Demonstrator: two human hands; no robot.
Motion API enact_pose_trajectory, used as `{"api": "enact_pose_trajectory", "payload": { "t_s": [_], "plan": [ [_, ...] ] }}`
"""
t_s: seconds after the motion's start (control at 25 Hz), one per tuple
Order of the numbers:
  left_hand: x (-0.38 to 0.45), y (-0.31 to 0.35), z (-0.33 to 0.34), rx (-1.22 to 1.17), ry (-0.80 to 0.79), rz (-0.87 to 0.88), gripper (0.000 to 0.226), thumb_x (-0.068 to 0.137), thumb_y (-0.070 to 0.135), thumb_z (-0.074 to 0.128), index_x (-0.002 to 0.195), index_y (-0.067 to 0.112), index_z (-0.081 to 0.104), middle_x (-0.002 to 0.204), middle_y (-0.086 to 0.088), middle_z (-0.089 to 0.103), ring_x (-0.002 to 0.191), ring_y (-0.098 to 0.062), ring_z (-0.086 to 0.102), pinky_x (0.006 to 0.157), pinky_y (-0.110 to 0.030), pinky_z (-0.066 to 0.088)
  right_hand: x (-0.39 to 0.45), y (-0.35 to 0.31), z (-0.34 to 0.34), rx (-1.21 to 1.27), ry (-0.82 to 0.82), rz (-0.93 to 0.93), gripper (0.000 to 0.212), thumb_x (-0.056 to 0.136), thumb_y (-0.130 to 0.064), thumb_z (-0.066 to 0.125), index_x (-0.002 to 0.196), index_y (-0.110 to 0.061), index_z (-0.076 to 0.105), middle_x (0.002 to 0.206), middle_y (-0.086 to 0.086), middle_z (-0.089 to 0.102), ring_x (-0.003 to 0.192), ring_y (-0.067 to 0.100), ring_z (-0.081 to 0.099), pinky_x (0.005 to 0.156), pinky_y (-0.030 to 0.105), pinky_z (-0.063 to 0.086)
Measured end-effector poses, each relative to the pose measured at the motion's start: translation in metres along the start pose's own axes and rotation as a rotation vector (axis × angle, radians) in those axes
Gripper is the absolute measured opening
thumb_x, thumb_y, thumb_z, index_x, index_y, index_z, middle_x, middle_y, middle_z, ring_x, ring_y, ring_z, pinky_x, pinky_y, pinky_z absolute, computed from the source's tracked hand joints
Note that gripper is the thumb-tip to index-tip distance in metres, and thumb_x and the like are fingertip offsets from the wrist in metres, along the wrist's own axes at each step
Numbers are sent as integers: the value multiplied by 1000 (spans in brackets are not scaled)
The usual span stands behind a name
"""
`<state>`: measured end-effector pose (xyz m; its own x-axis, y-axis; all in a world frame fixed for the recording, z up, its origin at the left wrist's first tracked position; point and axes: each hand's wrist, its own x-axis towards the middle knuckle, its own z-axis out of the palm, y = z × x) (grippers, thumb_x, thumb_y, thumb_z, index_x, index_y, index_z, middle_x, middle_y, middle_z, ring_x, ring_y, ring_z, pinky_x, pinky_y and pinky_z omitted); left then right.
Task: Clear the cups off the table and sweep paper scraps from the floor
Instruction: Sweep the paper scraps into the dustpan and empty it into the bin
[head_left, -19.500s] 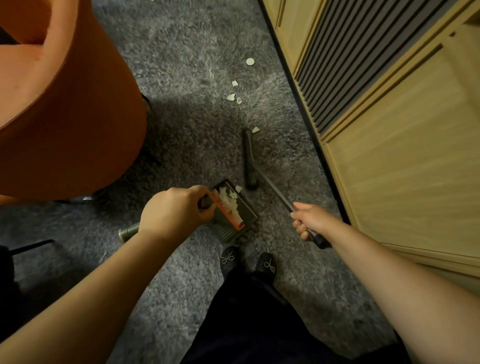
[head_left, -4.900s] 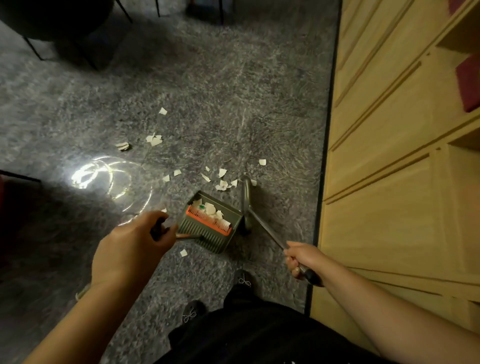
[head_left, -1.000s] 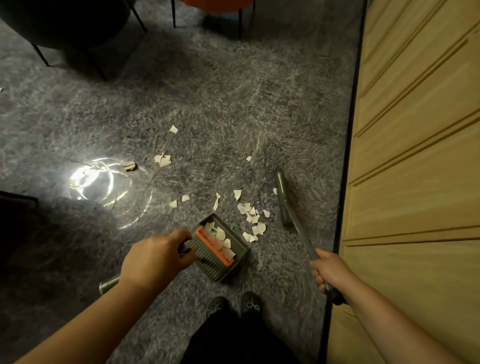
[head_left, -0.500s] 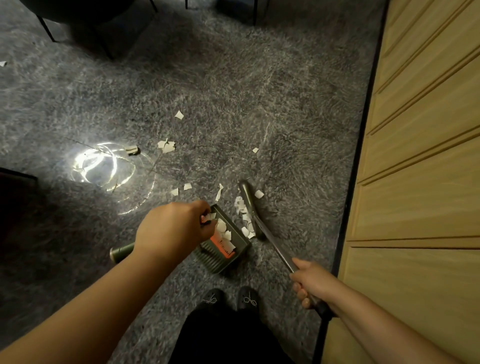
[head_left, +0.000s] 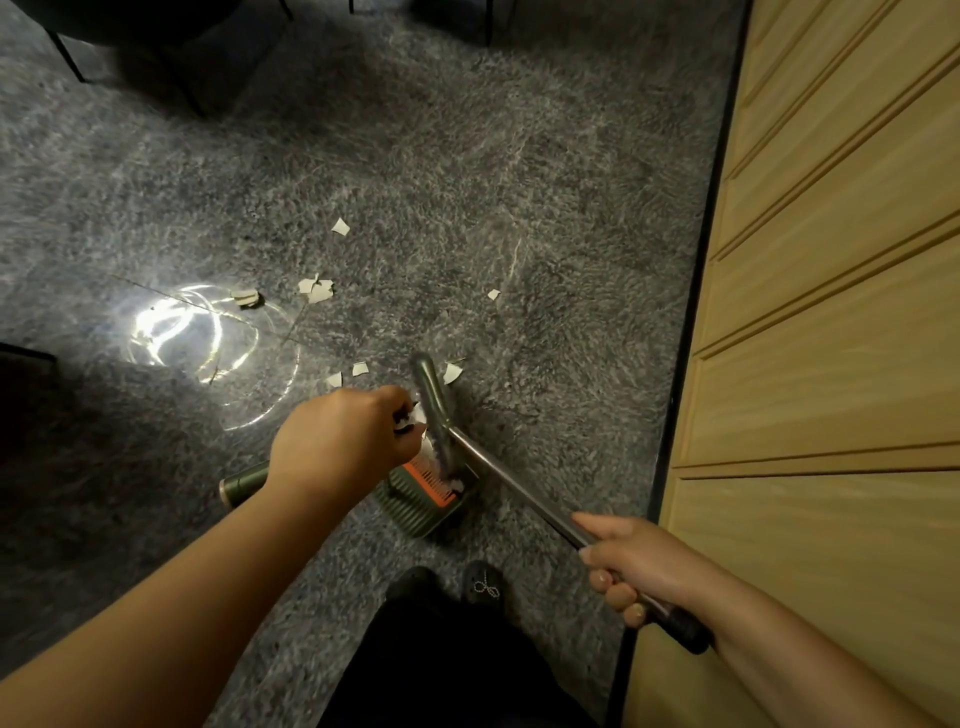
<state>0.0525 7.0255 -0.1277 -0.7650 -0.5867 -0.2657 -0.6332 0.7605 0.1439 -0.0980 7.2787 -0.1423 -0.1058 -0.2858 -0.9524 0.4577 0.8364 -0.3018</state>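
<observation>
Paper scraps, small white torn pieces, lie scattered over the grey shag carpet, which runs along the pale wooden cabinet front at its right edge. The dark green dustpan with the orange comb strip sits on the carpet just ahead of the person's black shoes. The green-headed broom on a metal shaft now has its head drawn right over the pan mouth; a second ago it stood out on the carpet beside a loose cluster of scraps, and that cluster has since gone into the pan. The left hand is curled round the dustpan handle, holding it steady. The right hand grips the broom shaft near its black end. Judgement: this pass is landing; several scraps remain farther out near the bright light patch, so more strokes are needed. No cups are in view.
</observation>
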Motion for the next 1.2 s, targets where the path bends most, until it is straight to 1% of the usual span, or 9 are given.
{"api": "enact_pose_trajectory", "payload": {
  "t_s": [0.16,0.24,0.36,0.48,0.56,0.64,0.8,1.04,1.2],
  "plan": [
    [-5,5,2,-11,33,-2,34,85,56,61,110,33,65,75,2,68,63,-22,63,48,-24,42,9,0,-11,-30,63,-44,60,97,-3,43,149,-28,27,53,2,43,35,10,35,35,18,30],
    [-8,7,4,-18,18,-17,34,85,57,59,110,35,64,76,3,68,65,-23,64,50,-25,45,26,-5,-17,-69,96,-57,61,96,-3,42,150,-27,26,54,2,43,36,9,37,36,19,31],
    [-12,11,7,-15,12,-34,35,84,60,59,110,37,63,79,5,69,68,-24,66,56,-28,51,58,-14,-19,-178,129,-81,58,95,-2,40,148,-25,30,58,4,44,39,10,39,39,22,35],
    [-15,13,8,-11,20,-30,34,83,60,60,108,36,63,77,6,69,67,-22,66,56,-28,51,78,-19,-10,-218,87,-55,58,95,-3,40,148,-23,30,61,4,44,41,9,41,40,22,37],
    [-15,13,8,-2,24,-22,32,83,58,61,106,36,64,75,8,68,64,-19,65,54,-28,51,81,-22,-4,-206,24,-40,58,94,-1,39,148,-24,30,61,3,43,38,7,39,38,20,35],
    [-15,13,8,-8,18,-14,31,83,58,61,104,34,64,73,8,67,62,-18,64,54,-29,53,76,-24,-4,-189,-33,-9,62,95,-1,39,150,-25,25,60,3,42,34,6,37,36,17,32],
    [-11,15,8,0,12,-13,31,82,58,61,104,36,63,75,7,68,64,-20,65,56,-31,53,46,-20,-19,-179,-85,32,62,96,-2,40,150,-26,23,57,2,42,34,6,36,34,16,30],
    [-7,16,6,19,1,-1,30,86,55,58,108,36,63,75,7,68,63,-17,64,55,-31,54,11,-5,-19,-35,-34,-3,61,97,-4,41,150,-27,22,57,2,42,35,6,36,35,17,30],
    [-17,8,7,-3,4,-23,34,84,57,60,112,38,63,80,8,70,69,-17,67,59,-30,55,7,-1,-25,50,8,-17,61,98,-4,42,150,-27,21,55,1,43,35,6,36,35,17,31]
  ]
}}
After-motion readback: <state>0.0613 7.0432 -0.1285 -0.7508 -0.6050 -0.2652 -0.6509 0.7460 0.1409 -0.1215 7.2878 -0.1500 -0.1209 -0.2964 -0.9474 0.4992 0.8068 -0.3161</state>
